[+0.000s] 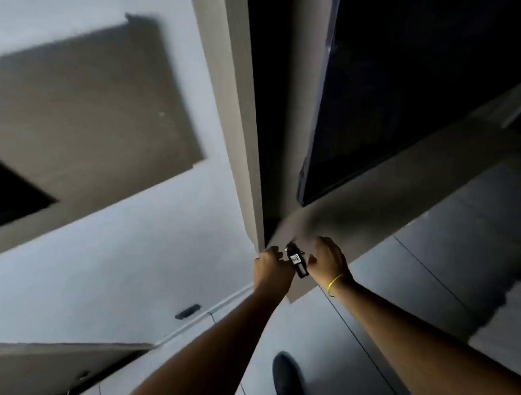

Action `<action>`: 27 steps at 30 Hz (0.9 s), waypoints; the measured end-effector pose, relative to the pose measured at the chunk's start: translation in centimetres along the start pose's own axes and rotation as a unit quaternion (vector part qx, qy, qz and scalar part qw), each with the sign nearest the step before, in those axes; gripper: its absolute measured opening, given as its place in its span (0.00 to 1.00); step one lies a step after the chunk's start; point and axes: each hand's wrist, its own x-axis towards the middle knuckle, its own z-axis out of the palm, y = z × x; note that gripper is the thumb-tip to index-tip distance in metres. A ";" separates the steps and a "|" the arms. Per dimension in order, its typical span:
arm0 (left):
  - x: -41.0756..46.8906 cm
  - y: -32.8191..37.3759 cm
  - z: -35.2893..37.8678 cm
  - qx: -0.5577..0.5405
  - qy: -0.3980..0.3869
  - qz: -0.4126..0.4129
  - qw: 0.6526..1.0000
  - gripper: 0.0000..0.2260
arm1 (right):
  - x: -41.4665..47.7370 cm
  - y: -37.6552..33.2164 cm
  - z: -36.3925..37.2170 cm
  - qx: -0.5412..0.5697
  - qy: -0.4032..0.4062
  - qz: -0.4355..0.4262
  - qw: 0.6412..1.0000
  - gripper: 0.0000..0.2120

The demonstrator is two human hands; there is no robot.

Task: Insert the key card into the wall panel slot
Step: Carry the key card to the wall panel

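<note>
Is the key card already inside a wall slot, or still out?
Out. The key card is between the left hand and right hand; no slot is visible around it.

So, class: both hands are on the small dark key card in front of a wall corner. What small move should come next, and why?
Probably pass the small dark key card with the white label fully into one hand. The left hand and the right hand both meet at it, and no wall panel slot shows in this blurred view, so a free hand and a look round would likely help.
</note>
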 end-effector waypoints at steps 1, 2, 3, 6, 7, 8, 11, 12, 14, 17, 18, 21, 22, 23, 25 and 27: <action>1.4 -0.6 1.4 -0.012 -0.005 -0.018 1.000 0.22 | 1.0 0.7 1.2 -0.003 -0.007 0.017 1.000 0.18; 2.4 -1.0 2.6 -0.024 -0.006 -0.041 0.999 0.22 | 1.7 0.9 2.3 -0.009 -0.013 0.027 1.000 0.19; 3.5 -1.8 3.7 -0.028 -0.003 -0.057 0.998 0.19 | 2.4 1.3 3.7 -0.010 -0.021 0.028 0.999 0.19; 5.8 -3.2 5.7 -0.019 0.021 -0.087 0.996 0.12 | 3.0 1.5 6.6 0.021 -0.003 0.039 0.999 0.11; 6.7 -3.7 6.2 -0.013 0.026 -0.090 0.996 0.11 | 3.4 1.6 7.4 0.041 0.011 0.049 0.998 0.08; 7.3 -4.0 6.3 -0.014 0.023 -0.096 0.995 0.09 | 3.8 1.6 7.8 0.068 0.015 0.064 0.995 0.07; 8.9 -4.9 6.1 -0.079 0.016 -0.133 0.988 0.09 | 4.4 2.0 8.8 0.189 0.015 0.124 0.974 0.10; 8.9 -5.2 5.8 -0.100 0.012 -0.142 0.985 0.10 | 4.3 1.8 8.7 0.236 0.013 0.147 0.961 0.13; 8.5 -6.2 4.8 -0.143 0.003 -0.152 0.978 0.12 | 3.6 1.2 8.2 0.315 0.001 0.187 0.930 0.15; 6.7 -7.2 2.2 -0.211 -0.032 -0.138 0.967 0.12 | 1.9 0.3 7.3 0.398 -0.055 0.239 0.884 0.13; 5.6 -7.3 0.9 -0.228 -0.045 -0.129 0.964 0.12 | 1.0 -0.4 6.8 0.423 -0.074 0.247 0.869 0.12; 1.6 -7.9 -4.2 -0.280 -0.061 -0.111 0.952 0.07 | -2.5 -3.7 5.1 0.467 -0.119 0.230 0.846 0.09; 0.0 -8.0 -6.3 -0.293 -0.062 -0.104 0.948 0.06 | -3.9 -5.4 4.2 0.471 -0.139 0.208 0.846 0.09; -1.5 -7.9 -8.8 -0.304 -0.057 -0.095 0.946 0.05 | -5.3 -7.2 3.5 0.474 -0.156 0.186 0.847 0.08; -4.6 -7.3 -13.7 -0.314 -0.050 -0.063 0.946 0.06 | -7.7 -11.2 1.9 0.478 -0.186 0.131 0.848 0.07; -7.8 -6.4 -19.2 -0.316 -0.031 -0.021 0.948 0.06 | -10.1 -15.8 0.0 0.488 -0.209 0.067 0.845 0.06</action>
